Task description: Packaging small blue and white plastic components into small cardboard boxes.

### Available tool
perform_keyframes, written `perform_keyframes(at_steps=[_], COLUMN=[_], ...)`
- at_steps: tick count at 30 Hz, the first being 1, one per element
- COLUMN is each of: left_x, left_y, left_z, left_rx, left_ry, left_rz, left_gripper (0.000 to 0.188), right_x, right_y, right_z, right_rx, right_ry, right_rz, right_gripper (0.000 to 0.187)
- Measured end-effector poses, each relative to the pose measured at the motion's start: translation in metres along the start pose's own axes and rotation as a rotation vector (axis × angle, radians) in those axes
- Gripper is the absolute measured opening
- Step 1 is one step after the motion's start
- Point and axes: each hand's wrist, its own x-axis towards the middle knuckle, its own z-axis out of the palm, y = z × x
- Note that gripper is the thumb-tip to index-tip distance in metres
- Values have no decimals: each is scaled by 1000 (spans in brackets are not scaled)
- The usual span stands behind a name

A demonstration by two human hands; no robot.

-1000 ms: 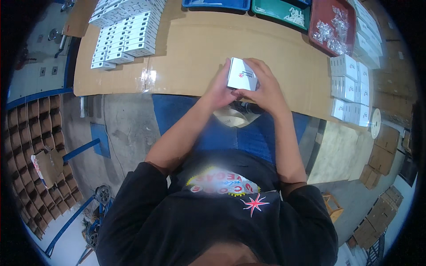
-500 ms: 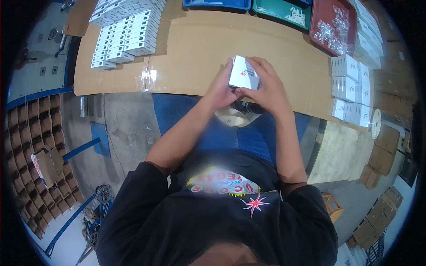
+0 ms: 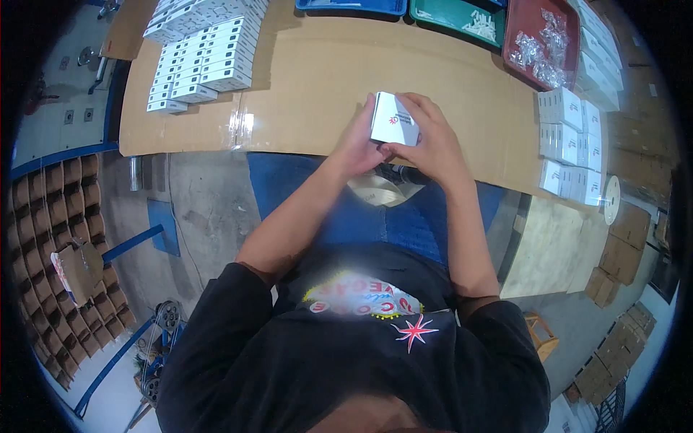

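Note:
A small white box with a red mark and dark print is held between my two hands, over the near edge of the cardboard-covered table. My left hand grips its left side, thumb along the edge. On the other side, my right hand wraps round it with fingers over the top right and thumb at the lower edge. The underside of the box is hidden, and so are some of my left fingers.
Stacks of white boxes stand at the back left; more white boxes are piled at the right edge. A blue tray, a green tray with white pieces and a red tray with clear bags line the back.
The box has turned and tilted slightly in my hands, its printed face shifting a little. Both hands stay nearly in place with their grip kept.

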Motion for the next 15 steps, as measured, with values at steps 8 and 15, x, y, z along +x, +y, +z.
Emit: perform_keyframes(at_steps=[8, 15], left_x=[2, 4], left_y=[-1, -3], left_z=[-3, -12], left_rx=[13, 18], left_ry=[7, -16], left_rz=[-10, 2], left_gripper=[66, 66], right_x=[1, 1], right_y=[0, -3], right_z=[0, 2], right_rx=[-24, -4], right_ry=[-2, -15], right_rz=[-13, 29], right_gripper=[78, 79])
